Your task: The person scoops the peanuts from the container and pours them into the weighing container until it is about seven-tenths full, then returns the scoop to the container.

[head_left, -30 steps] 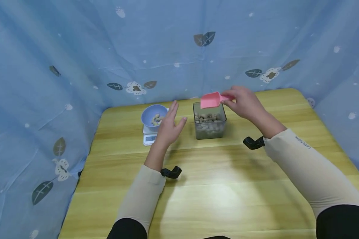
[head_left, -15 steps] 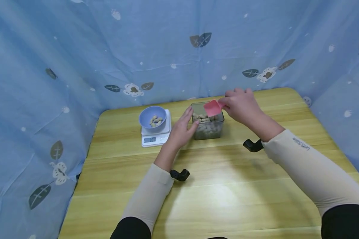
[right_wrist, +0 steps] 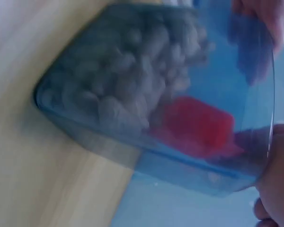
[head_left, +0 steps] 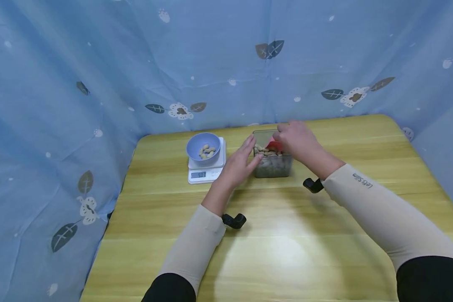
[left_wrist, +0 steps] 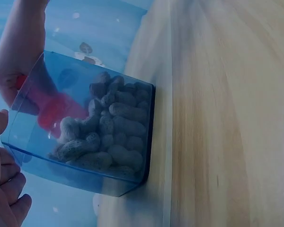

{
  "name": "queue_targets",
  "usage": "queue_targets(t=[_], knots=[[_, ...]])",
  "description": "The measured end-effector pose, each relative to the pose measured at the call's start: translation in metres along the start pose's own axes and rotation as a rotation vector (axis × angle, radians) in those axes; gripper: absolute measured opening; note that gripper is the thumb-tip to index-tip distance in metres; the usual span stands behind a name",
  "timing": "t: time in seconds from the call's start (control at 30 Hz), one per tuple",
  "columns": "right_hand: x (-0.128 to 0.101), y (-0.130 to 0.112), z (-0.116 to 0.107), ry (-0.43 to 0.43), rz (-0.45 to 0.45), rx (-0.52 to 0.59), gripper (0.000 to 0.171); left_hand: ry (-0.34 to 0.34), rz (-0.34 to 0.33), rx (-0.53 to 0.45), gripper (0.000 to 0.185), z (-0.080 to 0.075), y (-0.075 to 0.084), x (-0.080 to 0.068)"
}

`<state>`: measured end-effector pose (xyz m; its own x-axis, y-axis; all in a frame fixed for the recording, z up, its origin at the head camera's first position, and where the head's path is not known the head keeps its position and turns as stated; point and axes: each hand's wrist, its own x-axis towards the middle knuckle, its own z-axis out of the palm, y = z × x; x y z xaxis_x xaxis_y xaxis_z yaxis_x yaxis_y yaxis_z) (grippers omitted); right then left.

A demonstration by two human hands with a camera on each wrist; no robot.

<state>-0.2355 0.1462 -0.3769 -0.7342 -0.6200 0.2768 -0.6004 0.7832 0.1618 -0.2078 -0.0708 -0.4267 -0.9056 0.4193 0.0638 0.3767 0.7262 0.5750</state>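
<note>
Near the centre of the head view, a clear container (head_left: 272, 161) of peanuts (left_wrist: 114, 127) stands on the wooden table (head_left: 287, 235). The left hand (head_left: 238, 165) lays straight, relaxed fingers against its left wall, apparently to steady it. The right hand (head_left: 296, 140) grasps a pink scoop (right_wrist: 196, 124) whose long axis slants down-left, mouth in the peanuts. At upper left, a blue bowl (head_left: 203, 146) sits on a scale (head_left: 205, 172).
</note>
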Motion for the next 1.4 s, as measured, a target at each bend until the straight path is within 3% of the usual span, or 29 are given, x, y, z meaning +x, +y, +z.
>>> queue_targets(t=[0.13, 0.27, 0.4, 0.6, 0.73, 0.87, 1.03, 1.2, 1.4], knots=[[-0.001, 0.007, 0.0, -0.01, -0.009, 0.064, 0.015, -0.007, -0.008, 0.025, 0.069, -0.001, 0.005, 0.0], [0.003, 0.008, -0.004, -0.075, -0.039, 0.039, 0.016, -0.007, -0.018, 0.045, 0.071, -0.003, 0.007, 0.0], [0.004, 0.009, -0.007, -0.165, -0.05, 0.009, 0.015, -0.005, -0.027, 0.047, 0.071, 0.0, 0.009, -0.001], [0.007, 0.008, -0.018, -0.345, 0.023, 0.139, 0.022, -0.012, -0.04, 0.062, 0.073, 0.005, 0.008, -0.001], [0.004, 0.009, -0.017, -0.314, 0.048, 0.147, 0.019, -0.008, -0.035, 0.049, 0.073, 0.007, 0.009, 0.0], [-0.001, 0.01, -0.011, -0.253, 0.001, 0.112, 0.014, 0.018, -0.042, 0.043, 0.072, 0.005, 0.011, -0.001], [-0.001, 0.014, -0.02, -0.305, -0.022, 0.2, 0.021, 0.022, -0.045, 0.06, 0.074, 0.003, 0.011, 0.001], [0.003, 0.015, -0.03, -0.343, 0.044, 0.271, 0.02, 0.03, -0.037, 0.055, 0.071, 0.003, 0.012, 0.002], [0.0, 0.015, -0.021, -0.353, 0.112, 0.304, 0.019, 0.038, -0.045, 0.033, 0.07, 0.005, 0.009, 0.0]])
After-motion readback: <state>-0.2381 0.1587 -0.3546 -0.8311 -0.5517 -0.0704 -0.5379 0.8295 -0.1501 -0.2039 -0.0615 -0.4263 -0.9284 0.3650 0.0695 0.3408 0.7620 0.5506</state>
